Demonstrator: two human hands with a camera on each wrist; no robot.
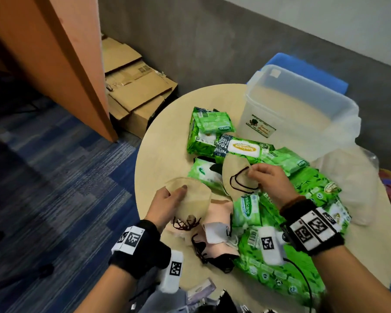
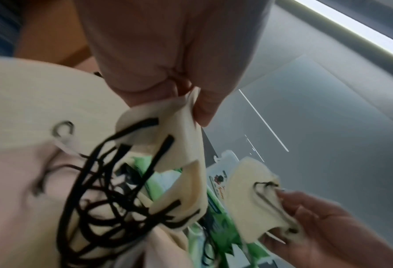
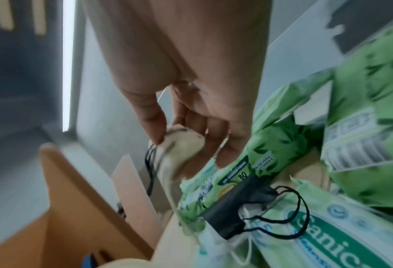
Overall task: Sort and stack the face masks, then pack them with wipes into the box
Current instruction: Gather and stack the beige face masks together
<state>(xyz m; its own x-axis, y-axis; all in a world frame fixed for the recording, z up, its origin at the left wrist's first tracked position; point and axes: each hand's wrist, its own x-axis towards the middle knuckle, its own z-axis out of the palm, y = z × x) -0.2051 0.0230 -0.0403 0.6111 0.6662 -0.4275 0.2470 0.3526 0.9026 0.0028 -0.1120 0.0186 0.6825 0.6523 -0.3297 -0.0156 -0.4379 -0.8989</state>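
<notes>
Over the round table's near side, my left hand (image 1: 174,195) grips a small stack of beige masks (image 1: 194,202) whose dark ear loops dangle below. The left wrist view shows thumb and fingers (image 2: 204,108) pinching that stack (image 2: 181,137). My right hand (image 1: 252,175) pinches a single beige mask (image 1: 235,170) with black loops, held just above the green wipes packs (image 1: 242,150); the right wrist view shows this pinch (image 3: 174,132) on the mask (image 3: 184,143). Pink masks (image 1: 219,208), a white mask (image 1: 215,233) and a black mask (image 1: 221,260) lie loose below. The clear box (image 1: 303,109) stands empty at the back.
Several green wipes packs (image 1: 280,274) cover the table's right half, and a black mask (image 3: 236,197) lies on one of them. A blue lid (image 1: 307,73) sits behind the box, a clear plastic bag (image 1: 348,177) to its right. Flattened cardboard (image 1: 133,91) lies on the floor.
</notes>
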